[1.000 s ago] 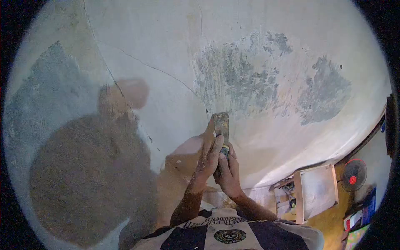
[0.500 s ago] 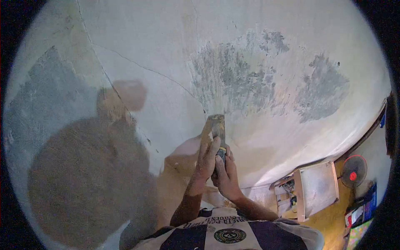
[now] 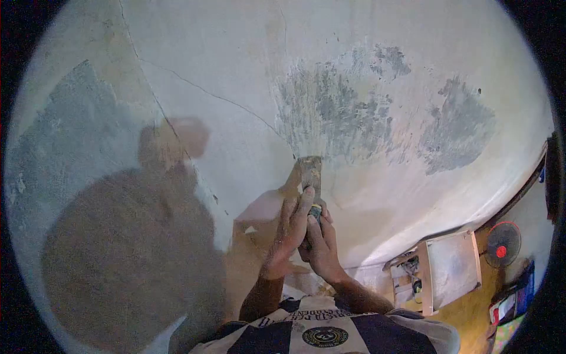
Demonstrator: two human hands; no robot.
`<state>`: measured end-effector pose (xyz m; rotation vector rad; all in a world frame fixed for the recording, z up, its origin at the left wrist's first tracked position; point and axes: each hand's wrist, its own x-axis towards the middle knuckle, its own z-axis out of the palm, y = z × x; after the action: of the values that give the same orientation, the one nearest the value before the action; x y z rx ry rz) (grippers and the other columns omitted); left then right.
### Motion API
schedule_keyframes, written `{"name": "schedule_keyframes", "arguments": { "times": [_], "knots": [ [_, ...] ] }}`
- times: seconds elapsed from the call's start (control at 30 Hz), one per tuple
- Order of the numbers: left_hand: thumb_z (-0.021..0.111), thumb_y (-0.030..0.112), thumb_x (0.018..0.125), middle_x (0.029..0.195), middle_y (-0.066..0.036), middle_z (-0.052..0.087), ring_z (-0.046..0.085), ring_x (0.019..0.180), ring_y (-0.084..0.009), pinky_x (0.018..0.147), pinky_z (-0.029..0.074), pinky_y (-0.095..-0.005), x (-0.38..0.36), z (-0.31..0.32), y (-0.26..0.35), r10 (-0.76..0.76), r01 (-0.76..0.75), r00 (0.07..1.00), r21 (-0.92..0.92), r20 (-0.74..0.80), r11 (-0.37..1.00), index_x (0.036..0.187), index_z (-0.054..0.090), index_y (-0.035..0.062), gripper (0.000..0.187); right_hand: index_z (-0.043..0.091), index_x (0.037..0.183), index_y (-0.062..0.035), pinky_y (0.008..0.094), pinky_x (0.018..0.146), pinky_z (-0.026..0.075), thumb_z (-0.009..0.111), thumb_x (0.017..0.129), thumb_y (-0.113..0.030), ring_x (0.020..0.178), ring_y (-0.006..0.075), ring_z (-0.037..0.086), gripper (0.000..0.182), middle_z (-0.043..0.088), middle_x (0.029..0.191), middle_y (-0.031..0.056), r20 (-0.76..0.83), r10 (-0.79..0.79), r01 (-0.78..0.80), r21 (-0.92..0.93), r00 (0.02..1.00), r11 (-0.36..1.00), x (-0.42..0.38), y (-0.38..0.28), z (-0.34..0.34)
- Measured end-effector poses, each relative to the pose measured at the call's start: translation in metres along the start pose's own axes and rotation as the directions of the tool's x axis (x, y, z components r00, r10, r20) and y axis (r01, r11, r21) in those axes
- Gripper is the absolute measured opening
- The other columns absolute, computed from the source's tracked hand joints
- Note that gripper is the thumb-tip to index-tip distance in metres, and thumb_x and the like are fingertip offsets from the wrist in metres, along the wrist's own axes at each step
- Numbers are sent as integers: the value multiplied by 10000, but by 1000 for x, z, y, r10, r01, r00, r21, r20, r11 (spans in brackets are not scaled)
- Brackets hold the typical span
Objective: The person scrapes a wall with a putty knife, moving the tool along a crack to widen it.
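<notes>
Head view: both hands on the scraper (image 3: pixel 311 172)!
Left hand (image 3: pixel 296 227) and right hand (image 3: pixel 321 242) grip it together, blade against the cracked wall (image 3: pixel 230 53).

Single head-worn view, set above the person's shirt (image 3: pixel 324 323). Faced forward and down onto the wall (image 3: pixel 212 53), fairly close; fan (image 3: pixel 503 245) showed farther off, right.

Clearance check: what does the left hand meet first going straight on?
Beyond the scraper it grips, the left hand would likely meet the cracked wall first; depth is unclear.
</notes>
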<state>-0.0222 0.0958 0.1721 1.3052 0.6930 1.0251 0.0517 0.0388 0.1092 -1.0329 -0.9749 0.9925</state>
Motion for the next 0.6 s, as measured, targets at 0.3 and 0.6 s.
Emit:
{"name": "schedule_keyframes", "arguments": {
  "times": [0.3,0.6],
  "knots": [
    [439,363,995,653,-62,578,577,626,-154,625,468,-288,7,1,3,50,-50,999,-63,-10,997,745,570,25,441,446,1194,-63,193,373,297,401,1007,-286,416,27,360,295,440,607,-42,-3,-43,43,59,999,997,5,-19,9],
    [471,339,980,716,-63,629,609,625,-204,622,499,-307,25,3,-16,236,-238,966,-14,-104,971,1019,575,43,316,408,1253,-25,236,567,313,404,1001,-261,649,97,390,345,444,798,22,-37,-61,63,53,997,997,12,-22,9]
  ]
}}
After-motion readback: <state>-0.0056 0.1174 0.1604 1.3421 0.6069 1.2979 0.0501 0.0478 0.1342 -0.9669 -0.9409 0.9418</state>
